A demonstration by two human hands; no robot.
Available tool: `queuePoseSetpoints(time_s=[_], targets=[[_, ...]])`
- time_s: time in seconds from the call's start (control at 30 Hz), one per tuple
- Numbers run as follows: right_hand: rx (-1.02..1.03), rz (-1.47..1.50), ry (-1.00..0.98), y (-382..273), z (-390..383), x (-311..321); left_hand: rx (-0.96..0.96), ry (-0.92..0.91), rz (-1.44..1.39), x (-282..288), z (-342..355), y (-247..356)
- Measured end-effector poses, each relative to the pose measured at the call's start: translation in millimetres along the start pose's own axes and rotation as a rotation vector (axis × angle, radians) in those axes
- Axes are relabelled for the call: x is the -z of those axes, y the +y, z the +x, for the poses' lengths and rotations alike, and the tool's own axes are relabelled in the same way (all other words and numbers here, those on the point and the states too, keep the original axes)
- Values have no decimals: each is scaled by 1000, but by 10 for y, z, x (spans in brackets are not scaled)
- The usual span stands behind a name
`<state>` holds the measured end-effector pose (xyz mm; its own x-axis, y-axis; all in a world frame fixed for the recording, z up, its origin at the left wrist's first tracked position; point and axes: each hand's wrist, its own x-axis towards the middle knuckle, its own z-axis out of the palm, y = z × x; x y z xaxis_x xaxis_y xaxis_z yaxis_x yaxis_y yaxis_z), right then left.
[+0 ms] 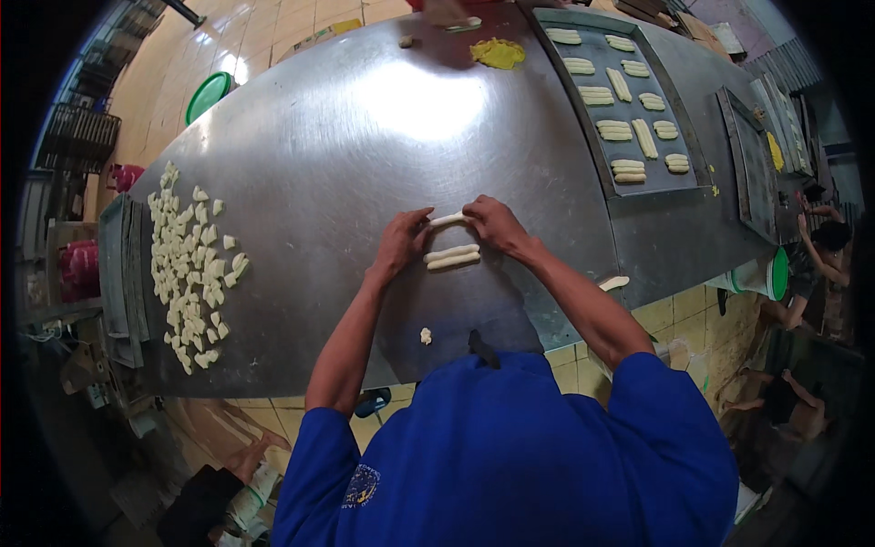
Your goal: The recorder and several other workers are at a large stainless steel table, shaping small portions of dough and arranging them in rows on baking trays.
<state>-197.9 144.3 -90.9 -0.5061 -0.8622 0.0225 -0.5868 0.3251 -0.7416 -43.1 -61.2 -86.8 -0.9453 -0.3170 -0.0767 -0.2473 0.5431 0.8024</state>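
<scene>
A thin dough strip [447,220] lies crosswise on the steel table [319,182], spanning the gap between my hands. My left hand [402,239] has its fingers closed at the strip's left end. At the right end, my right hand [493,223] grips it with bent fingers. Just nearer to me, two dough rolls [452,257] lie side by side, touching each other. A small dough scrap [426,336] sits close to the table's near edge.
Many cut dough pieces [187,264] are heaped at the left. A metal tray [609,155] at the far right holds rows of shaped dough. Yellow dough or filling [498,53] lies at the far edge near another person's hand [444,11]. A pale-bladed tool [613,283] rests at the right edge.
</scene>
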Motion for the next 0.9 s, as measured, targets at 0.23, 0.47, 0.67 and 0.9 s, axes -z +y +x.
queuePoseSetpoints(time_s=[0.23, 0.47, 0.67, 0.9], targets=[[-200, 115, -152, -180, -186, 17, -44, -136, 84, 1, -294, -36], [19, 38, -165, -155, -494, -159, -320, -55, 346, -181, -750, -70], [-14, -268, -158, -347, -488, -27, -226, -53, 336, -181, -643, 118], [-250, 74, -215, -267, -260, -329, -199, 48, 246, -220, -675, -56]])
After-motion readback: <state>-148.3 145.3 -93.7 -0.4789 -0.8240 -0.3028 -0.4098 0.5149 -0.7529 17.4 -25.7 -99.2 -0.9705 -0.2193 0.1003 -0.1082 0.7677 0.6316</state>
